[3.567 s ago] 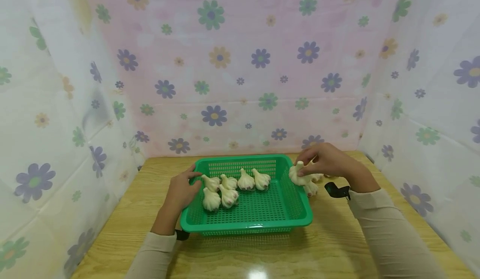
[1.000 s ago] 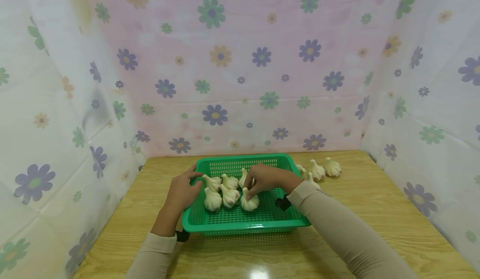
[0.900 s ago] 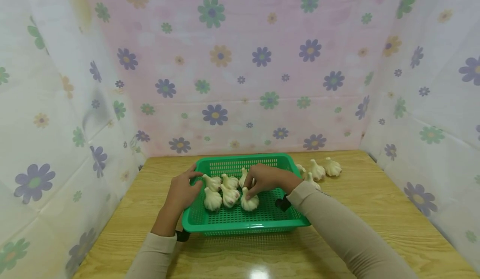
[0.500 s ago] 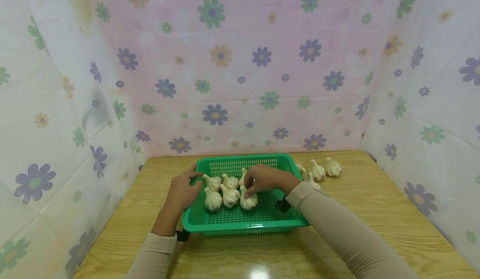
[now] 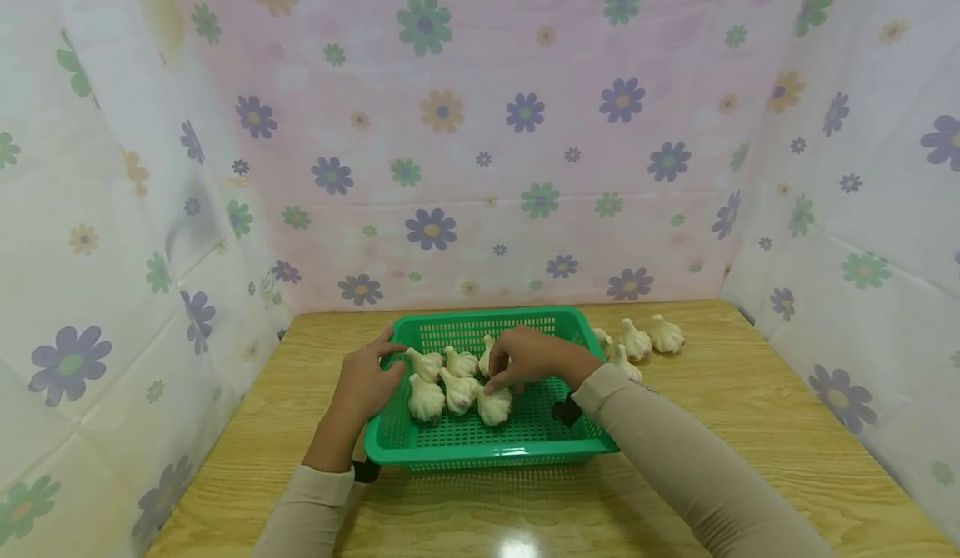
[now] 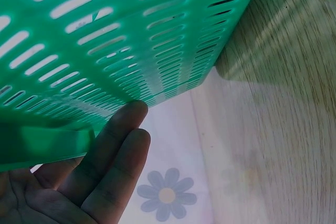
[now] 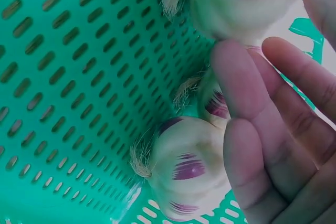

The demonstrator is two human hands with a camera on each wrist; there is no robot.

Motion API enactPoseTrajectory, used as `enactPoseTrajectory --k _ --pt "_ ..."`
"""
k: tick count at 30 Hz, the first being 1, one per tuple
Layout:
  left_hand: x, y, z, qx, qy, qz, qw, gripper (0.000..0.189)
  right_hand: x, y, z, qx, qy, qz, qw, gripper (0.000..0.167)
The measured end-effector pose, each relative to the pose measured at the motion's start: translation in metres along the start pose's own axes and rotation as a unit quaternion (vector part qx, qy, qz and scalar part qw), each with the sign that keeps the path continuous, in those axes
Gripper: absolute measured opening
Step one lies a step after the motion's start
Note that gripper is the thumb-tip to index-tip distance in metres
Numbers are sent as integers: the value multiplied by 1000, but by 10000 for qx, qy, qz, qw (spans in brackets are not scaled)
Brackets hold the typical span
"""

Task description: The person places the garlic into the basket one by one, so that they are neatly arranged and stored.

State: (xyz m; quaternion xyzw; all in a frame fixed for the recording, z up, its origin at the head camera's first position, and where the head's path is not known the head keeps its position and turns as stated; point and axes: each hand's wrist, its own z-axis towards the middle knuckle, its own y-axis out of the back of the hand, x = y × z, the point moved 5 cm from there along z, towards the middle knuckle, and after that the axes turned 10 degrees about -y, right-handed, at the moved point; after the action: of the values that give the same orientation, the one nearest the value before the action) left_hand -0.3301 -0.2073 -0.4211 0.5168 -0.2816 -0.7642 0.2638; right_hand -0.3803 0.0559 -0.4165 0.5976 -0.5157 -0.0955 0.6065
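Observation:
A green plastic basket (image 5: 517, 453) with slotted walls stands on the table. My left hand (image 5: 369, 379) grips its left rim, the thumb over the top edge. In the left wrist view, fingers (image 6: 122, 166) reach along the outside below the rim. My right hand (image 5: 528, 354) is inside the basket, thumb and fingertips on a garlic bulb (image 5: 495, 408) near the front; the bulb (image 7: 244, 3) is blurred in the right wrist view. Left of it sit several other bulbs (image 5: 426, 400). One bulb (image 5: 486, 356) behind is partly hidden by my right hand.
Outside the basket's right side, several more garlic bulbs (image 5: 636, 341) lie on the wooden table (image 5: 750, 425). My right forearm overlaps the basket's right rim. A flowered cloth (image 5: 480, 208) encloses the back and sides.
My right hand has carried a garlic bulb from beyond the right rim into the basket. Over the last half second the bulb shifts slightly toward the front. My left hand stays put.

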Motion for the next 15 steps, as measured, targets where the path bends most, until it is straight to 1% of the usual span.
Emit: enactPoseTrajectory --k 4,9,12,15 --pt "-1 0 0 -10 14 -4 10000 38 1 0 -3 192 1 248 9995 22" --pt "-1 0 0 -8 33 13 10000 37 2 -3 -4 512 77 -72 9986 28" --pt "0 0 1 -1 58 15 10000 37 0 -6 -4 669 84 -189 9975 25" --pt "0 -1 0 -6 39 8 10000 37 -2 -5 -4 604 55 -179 9980 19"
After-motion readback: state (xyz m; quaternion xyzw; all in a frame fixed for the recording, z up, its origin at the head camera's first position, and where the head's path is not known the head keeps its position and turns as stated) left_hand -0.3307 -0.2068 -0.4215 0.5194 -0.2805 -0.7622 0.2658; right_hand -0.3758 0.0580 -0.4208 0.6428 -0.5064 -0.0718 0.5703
